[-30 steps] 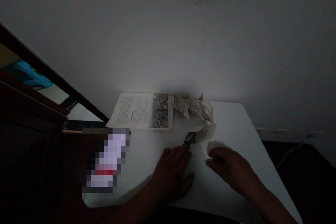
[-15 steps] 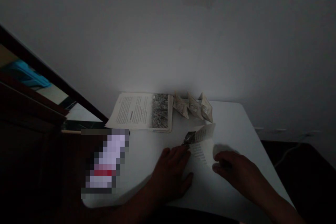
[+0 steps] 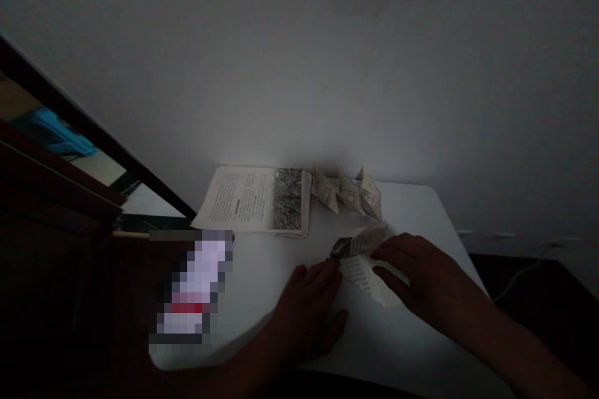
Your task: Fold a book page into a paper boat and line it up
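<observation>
A printed paper sheet (image 3: pixel 360 274) lies on the white table, creased, with its far part standing up at an angle and a dark picture at its left end. My left hand (image 3: pixel 311 302) rests palm down, its fingertips at the sheet's left edge and its thumb spread away. Over the sheet's right side reaches my right hand (image 3: pixel 416 274). Its fingertips are near the raised part, and its thumb is apart from the fingers. Just beyond the sheet stand three folded paper boats (image 3: pixel 347 190) in a row.
Left of the boats lies a stack of printed pages (image 3: pixel 241 199) with a dark photo. A pixelated rectangular shape (image 3: pixel 196 287) covers the left of the white table (image 3: pixel 262 287). The wall (image 3: pixel 299 75) rises behind, and a dark slanted frame (image 3: pixel 107 137) borders the left.
My right hand has moved forward and over the sheet's right side, its fingers opening more. The left hand stays in place. The view has shifted slightly.
</observation>
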Demonstrator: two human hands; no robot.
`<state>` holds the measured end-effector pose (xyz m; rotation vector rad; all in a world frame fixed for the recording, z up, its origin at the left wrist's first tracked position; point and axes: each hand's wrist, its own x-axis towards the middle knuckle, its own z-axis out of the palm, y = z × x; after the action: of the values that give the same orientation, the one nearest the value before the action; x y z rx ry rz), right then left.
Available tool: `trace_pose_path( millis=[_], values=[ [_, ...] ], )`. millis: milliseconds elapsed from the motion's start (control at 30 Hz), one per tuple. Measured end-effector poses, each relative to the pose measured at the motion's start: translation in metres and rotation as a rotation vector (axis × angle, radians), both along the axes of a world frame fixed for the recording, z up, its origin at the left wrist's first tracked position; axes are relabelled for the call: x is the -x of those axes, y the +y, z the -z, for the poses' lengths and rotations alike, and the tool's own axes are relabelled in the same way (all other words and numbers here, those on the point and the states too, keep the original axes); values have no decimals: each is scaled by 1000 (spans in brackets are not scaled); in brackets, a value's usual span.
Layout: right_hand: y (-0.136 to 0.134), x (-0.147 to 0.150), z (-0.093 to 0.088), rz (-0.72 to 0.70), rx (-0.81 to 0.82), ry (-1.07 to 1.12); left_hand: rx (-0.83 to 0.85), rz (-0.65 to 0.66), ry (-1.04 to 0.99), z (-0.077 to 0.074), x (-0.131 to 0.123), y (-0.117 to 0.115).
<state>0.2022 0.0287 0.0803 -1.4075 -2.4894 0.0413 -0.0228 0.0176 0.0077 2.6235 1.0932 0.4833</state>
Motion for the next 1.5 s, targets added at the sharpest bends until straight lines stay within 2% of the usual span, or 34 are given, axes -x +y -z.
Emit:
trace_pose_path(
  millis=[67,167,267,367,467,567,667,733,800,967,1033,1133,1233,1333,1500],
  values=[
    [12,18,-6,-74,-53,-84,9,7,4,-1,0,0],
    [27,42,-1,-170,-71,-206,25,14,4,-1,0,1],
    [38,55,10,-209,47,-313,27,18,-16,1,1,1],
    [43,57,15,-183,131,-376,0,20,-82,2,3,1],
    [45,52,8,-128,180,-396,-38,-30,-207,3,3,3],
    [45,46,-5,-58,219,-356,-15,-172,-356,2,0,6],
    [43,40,-19,36,254,-229,109,-309,-482,-3,-6,11],
    [42,35,-27,81,279,-118,236,-364,-531,-11,-10,16],
    [39,29,-31,109,320,9,343,-359,-550,-20,-14,21],
    [29,14,-29,116,335,286,323,-284,-631,-38,-14,34],
    [25,10,-25,89,291,366,250,-238,-645,-42,-13,39],
    [19,6,-13,-57,151,423,60,-121,-658,-45,-10,45],
    [15,1,2,-217,-60,388,-152,8,-597,-41,-5,47],
    [9,-3,17,-297,-157,277,-259,137,-434,-31,0,45],
    [-10,0,41,-282,-128,160,-326,245,-176,-11,3,32]
  ],
)
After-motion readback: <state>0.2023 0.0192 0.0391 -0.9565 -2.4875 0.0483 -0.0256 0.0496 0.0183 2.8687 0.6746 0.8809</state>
